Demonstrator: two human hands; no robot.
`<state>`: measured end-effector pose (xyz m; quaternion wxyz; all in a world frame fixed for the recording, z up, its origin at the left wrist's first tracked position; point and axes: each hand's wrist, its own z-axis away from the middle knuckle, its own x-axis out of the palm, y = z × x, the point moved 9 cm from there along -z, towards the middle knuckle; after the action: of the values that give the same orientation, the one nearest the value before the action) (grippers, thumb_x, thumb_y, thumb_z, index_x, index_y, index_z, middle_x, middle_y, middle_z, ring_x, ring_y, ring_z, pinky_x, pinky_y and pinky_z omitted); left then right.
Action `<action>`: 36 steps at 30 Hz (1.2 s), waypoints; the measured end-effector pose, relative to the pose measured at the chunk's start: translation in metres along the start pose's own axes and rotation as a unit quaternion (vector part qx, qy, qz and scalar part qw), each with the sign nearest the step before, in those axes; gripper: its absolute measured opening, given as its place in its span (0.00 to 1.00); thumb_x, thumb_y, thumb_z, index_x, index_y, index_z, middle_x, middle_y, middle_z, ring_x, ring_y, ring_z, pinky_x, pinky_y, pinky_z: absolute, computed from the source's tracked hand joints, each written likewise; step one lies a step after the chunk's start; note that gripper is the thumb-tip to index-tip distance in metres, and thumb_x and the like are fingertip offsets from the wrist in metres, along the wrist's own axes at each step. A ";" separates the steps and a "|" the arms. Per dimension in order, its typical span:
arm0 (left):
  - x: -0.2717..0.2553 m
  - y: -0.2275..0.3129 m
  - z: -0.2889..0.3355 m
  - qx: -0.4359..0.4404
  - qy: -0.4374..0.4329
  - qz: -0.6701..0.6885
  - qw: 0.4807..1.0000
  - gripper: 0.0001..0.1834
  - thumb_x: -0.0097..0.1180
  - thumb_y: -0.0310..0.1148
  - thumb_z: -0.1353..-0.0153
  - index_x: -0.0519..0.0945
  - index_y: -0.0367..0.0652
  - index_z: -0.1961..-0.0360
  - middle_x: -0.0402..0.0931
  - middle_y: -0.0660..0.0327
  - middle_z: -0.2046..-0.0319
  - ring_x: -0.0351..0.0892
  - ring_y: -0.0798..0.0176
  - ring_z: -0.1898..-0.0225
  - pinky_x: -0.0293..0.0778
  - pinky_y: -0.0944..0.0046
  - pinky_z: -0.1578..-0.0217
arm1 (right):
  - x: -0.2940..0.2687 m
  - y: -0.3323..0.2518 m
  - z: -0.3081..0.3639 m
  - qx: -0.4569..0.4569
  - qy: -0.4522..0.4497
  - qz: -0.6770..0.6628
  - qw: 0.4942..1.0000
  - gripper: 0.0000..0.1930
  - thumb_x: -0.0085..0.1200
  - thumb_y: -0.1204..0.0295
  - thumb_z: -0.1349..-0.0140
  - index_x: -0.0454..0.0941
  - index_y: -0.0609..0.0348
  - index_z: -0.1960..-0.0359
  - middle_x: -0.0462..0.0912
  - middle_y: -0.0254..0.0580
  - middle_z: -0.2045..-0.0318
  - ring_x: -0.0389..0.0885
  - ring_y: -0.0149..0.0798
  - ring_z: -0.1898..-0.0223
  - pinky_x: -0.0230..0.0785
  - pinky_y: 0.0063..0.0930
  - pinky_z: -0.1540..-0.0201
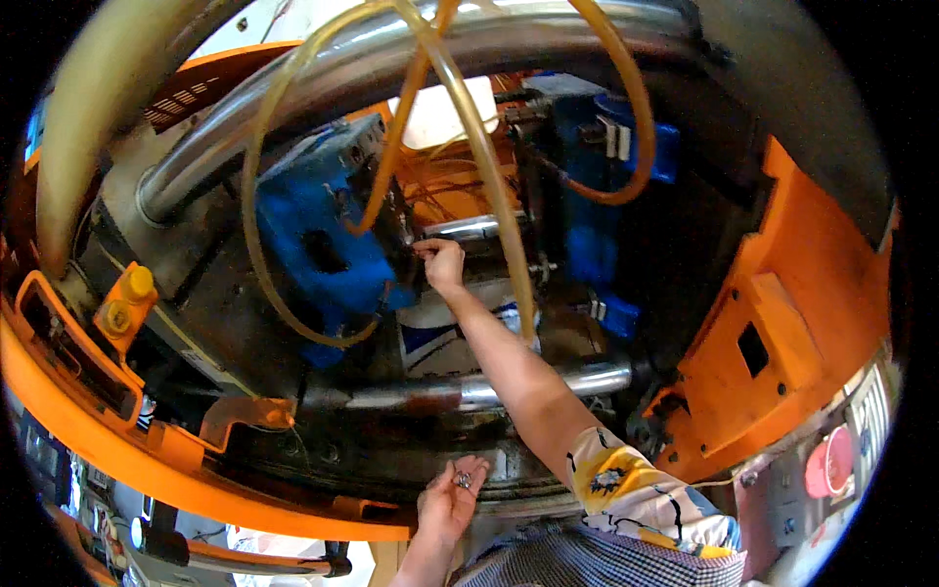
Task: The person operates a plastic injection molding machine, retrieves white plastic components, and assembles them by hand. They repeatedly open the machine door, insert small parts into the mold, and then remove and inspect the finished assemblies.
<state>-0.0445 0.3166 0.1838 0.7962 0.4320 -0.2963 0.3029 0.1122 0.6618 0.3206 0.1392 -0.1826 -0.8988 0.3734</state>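
Small metal nuts (462, 479) lie in the cupped-open left hand (448, 504); right hand (442, 262) pinches at the blue mould block (318, 245).

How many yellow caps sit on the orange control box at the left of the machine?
2: both on the orange control box, one yellow cap higher and to the right, the other just below-left. None seems hidden.

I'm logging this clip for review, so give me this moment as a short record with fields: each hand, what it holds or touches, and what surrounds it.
Setting: inside an orange-framed machine
Right hand: reaching in, fingers pinched at a spot beside the blue block
Left hand: palm up, holding small metal parts
Around: yellowish hoses looping in front, steel bars across
Pinched item: too small to tell
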 end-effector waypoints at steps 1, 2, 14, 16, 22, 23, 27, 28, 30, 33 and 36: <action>0.001 0.002 0.001 0.011 -0.008 -0.001 1.000 0.19 0.45 0.35 0.36 0.68 0.23 0.57 0.72 0.43 0.57 0.71 0.46 0.51 0.66 0.53 0.44 | 0.011 0.024 -0.007 -0.002 0.007 0.074 0.997 0.09 0.49 0.85 0.49 0.82 0.65 0.70 0.83 0.44 0.72 0.80 0.34 0.69 0.72 0.27 0.62; -0.002 0.004 0.002 0.009 0.008 0.000 1.000 0.19 0.45 0.34 0.36 0.69 0.23 0.57 0.72 0.43 0.57 0.71 0.46 0.51 0.66 0.53 0.45 | 0.017 0.044 -0.013 -0.015 0.046 0.126 0.991 0.09 0.49 0.84 0.50 0.82 0.65 0.70 0.83 0.46 0.72 0.80 0.36 0.68 0.71 0.29 0.61; -0.013 0.004 0.000 0.000 0.054 0.011 0.999 0.16 0.39 0.34 0.33 0.69 0.27 0.60 0.73 0.44 0.60 0.73 0.49 0.55 0.68 0.55 0.48 | 0.022 0.041 -0.032 -0.003 0.027 0.117 0.993 0.08 0.50 0.88 0.53 0.79 0.67 0.72 0.80 0.47 0.73 0.79 0.44 0.68 0.70 0.29 0.63; -0.013 0.004 0.000 -0.003 0.050 -0.001 0.999 0.16 0.39 0.34 0.33 0.69 0.27 0.60 0.73 0.44 0.60 0.73 0.49 0.55 0.69 0.55 0.49 | 0.029 0.031 -0.032 0.019 0.004 0.088 0.996 0.08 0.50 0.88 0.53 0.79 0.67 0.72 0.80 0.48 0.72 0.80 0.46 0.66 0.70 0.29 0.62; -0.008 0.005 -0.001 0.000 0.025 0.000 1.000 0.17 0.41 0.36 0.33 0.69 0.27 0.61 0.73 0.44 0.61 0.73 0.49 0.56 0.69 0.55 0.51 | 0.031 0.021 -0.034 0.041 0.017 0.127 0.991 0.10 0.51 0.86 0.49 0.78 0.66 0.65 0.80 0.50 0.72 0.80 0.44 0.66 0.70 0.29 0.63; -0.009 0.005 0.000 0.001 0.033 0.000 0.999 0.17 0.41 0.36 0.33 0.69 0.27 0.61 0.74 0.44 0.61 0.73 0.49 0.56 0.69 0.55 0.51 | 0.029 0.027 -0.034 0.085 0.024 0.079 0.993 0.11 0.51 0.86 0.49 0.76 0.65 0.62 0.80 0.50 0.72 0.80 0.43 0.66 0.71 0.30 0.63; -0.010 0.006 0.002 0.003 0.030 -0.001 1.000 0.17 0.42 0.36 0.34 0.69 0.27 0.61 0.74 0.44 0.62 0.73 0.49 0.56 0.69 0.56 0.50 | 0.032 0.044 -0.027 0.223 0.012 0.001 0.975 0.16 0.52 0.85 0.48 0.72 0.63 0.56 0.81 0.49 0.72 0.80 0.43 0.67 0.71 0.31 0.64; -0.010 0.006 0.003 0.001 0.029 0.000 1.000 0.17 0.42 0.36 0.34 0.69 0.27 0.61 0.74 0.44 0.62 0.73 0.49 0.56 0.69 0.55 0.50 | 0.032 0.039 -0.029 0.200 0.015 0.000 0.980 0.16 0.53 0.85 0.48 0.71 0.63 0.56 0.81 0.49 0.71 0.80 0.44 0.66 0.71 0.32 0.64; -0.011 0.007 0.003 0.006 0.026 -0.006 1.000 0.17 0.42 0.36 0.34 0.69 0.27 0.61 0.74 0.44 0.62 0.73 0.49 0.56 0.69 0.55 0.50 | 0.030 0.029 -0.030 0.153 0.036 -0.002 0.988 0.16 0.53 0.85 0.49 0.71 0.63 0.56 0.80 0.48 0.71 0.80 0.44 0.66 0.70 0.33 0.63; -0.016 0.006 0.005 0.005 0.046 -0.006 0.999 0.17 0.42 0.35 0.34 0.69 0.27 0.61 0.74 0.45 0.61 0.73 0.50 0.56 0.69 0.55 0.50 | 0.029 0.019 -0.033 0.114 0.033 0.105 0.987 0.17 0.54 0.84 0.49 0.71 0.61 0.56 0.81 0.49 0.70 0.80 0.45 0.65 0.70 0.34 0.63; -0.015 0.008 0.008 0.017 0.041 -0.010 0.999 0.15 0.41 0.33 0.34 0.69 0.27 0.60 0.74 0.45 0.61 0.73 0.49 0.56 0.70 0.54 0.50 | 0.031 0.028 -0.030 0.214 0.017 0.072 0.974 0.21 0.55 0.82 0.50 0.68 0.62 0.52 0.81 0.50 0.67 0.79 0.48 0.61 0.69 0.35 0.60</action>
<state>-0.0618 0.3100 0.1799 0.8031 0.4354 -0.2537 0.3179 0.1024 0.7119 0.3243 0.1628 -0.2196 -0.7802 0.5626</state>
